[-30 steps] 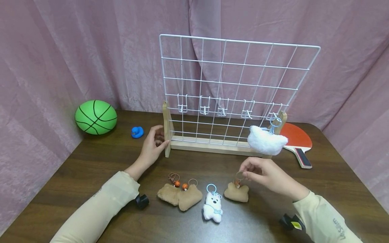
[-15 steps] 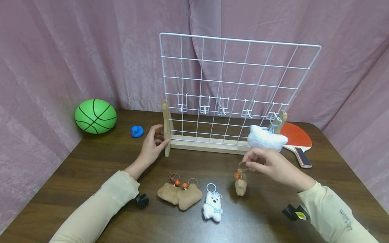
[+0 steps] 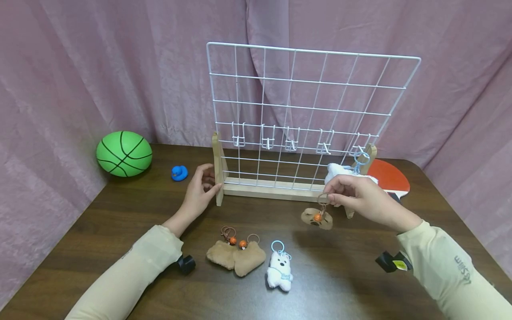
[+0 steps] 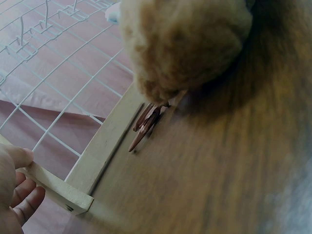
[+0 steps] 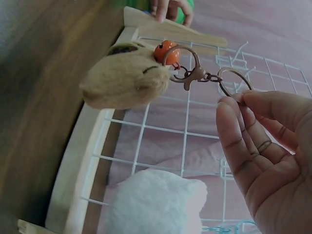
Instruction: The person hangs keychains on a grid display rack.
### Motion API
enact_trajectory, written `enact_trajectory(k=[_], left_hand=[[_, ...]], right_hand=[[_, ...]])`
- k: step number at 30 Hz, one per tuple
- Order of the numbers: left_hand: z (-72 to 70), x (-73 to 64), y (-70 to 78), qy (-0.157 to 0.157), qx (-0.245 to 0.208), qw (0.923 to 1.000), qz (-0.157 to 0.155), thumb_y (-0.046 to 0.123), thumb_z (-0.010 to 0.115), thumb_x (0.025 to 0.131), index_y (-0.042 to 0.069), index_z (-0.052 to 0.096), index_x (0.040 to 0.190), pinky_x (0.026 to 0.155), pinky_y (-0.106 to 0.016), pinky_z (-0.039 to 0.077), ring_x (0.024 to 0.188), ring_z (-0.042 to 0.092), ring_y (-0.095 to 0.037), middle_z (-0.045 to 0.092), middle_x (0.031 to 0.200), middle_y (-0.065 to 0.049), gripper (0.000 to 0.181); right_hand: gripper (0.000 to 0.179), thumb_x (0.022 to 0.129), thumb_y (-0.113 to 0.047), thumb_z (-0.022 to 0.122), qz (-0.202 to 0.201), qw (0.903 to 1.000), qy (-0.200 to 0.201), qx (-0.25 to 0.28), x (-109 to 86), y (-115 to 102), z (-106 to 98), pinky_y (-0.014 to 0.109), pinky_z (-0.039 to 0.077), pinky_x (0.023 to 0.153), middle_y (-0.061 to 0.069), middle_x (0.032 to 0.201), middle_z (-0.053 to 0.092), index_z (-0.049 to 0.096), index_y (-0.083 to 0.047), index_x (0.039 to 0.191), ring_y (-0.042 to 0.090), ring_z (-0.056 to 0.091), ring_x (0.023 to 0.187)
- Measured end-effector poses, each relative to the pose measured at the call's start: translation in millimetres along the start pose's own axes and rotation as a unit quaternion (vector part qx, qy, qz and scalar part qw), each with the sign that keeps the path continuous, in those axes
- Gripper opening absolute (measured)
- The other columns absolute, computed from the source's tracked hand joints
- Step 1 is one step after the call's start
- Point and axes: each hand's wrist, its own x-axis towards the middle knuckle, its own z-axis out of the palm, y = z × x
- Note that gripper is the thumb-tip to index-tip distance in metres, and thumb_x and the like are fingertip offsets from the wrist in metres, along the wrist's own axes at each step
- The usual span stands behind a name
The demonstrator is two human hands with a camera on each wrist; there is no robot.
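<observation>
My right hand [image 3: 362, 195] pinches the metal ring of a brown plush keychain [image 3: 316, 218], which hangs in the air before the rack's lower right. An orange bell [image 5: 167, 52] dangles beside its plush body in the right wrist view. With thumb in front and fingers behind, my left hand [image 3: 202, 184] holds the wooden left end of the white wire grid rack [image 3: 276, 189]. Several white hooks [image 3: 291, 145] line the grid. A white plush keychain [image 3: 338, 170] hangs from the rightmost one, partly hidden by my right hand.
Two brown plush keychains [image 3: 250, 258] and a white bear keychain [image 3: 280, 271] lie on the table [image 3: 224, 302] in front. A green ball [image 3: 124, 154] and a blue rubber duck [image 3: 179, 173] stand at left. Behind the rack's right end lies a red paddle [image 3: 388, 175].
My right hand has lifted the brown plush keychain off the table by its ring and carried it up toward the rack; the plush has swung round. My left hand has stayed put.
</observation>
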Motion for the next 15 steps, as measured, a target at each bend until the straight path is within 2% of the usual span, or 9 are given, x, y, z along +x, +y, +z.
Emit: enact_trajectory(k=[7, 12, 15], left_hand=[[0.6, 0.4, 1.0, 0.000, 0.006, 1.0000, -0.004, -0.001, 0.067, 0.087, -0.003, 0.038, 0.135, 0.071, -0.011, 0.045, 0.097, 0.057, -0.033, 0.053, 0.113, -0.024, 0.057], [1.0, -0.1, 1.6, -0.001, 0.003, 1.0000, -0.006, 0.000, 0.067, 0.087, -0.002, 0.038, 0.135, 0.071, -0.011, 0.045, 0.097, 0.057, -0.033, 0.054, 0.113, -0.025, 0.057], [0.8, -0.2, 1.4, -0.002, 0.002, 1.0000, -0.004, 0.000, 0.067, 0.087, -0.003, 0.037, 0.136, 0.071, -0.011, 0.045, 0.097, 0.057, -0.033, 0.054, 0.113, -0.025, 0.058]], right_hand=[[0.009, 0.088, -0.006, 0.068, -0.007, 0.9998, 0.013, -0.013, 6.9, -2, -11, 0.017, 0.052, 0.066, -0.001, 0.081, 0.067, 0.065, -0.011, 0.095, 0.007, 0.062, 0.071], [0.008, 0.089, -0.009, 0.067, 0.002, 0.9995, 0.017, -0.027, 11.8, -6, -20, 0.016, 0.050, 0.066, -0.002, 0.084, 0.068, 0.066, -0.013, 0.096, 0.003, 0.061, 0.074], [0.008, 0.089, -0.007, 0.067, -0.007, 0.9991, 0.026, -0.033, 15.5, -7, -25, 0.015, 0.050, 0.066, -0.001, 0.084, 0.067, 0.066, -0.012, 0.096, 0.000, 0.060, 0.074]])
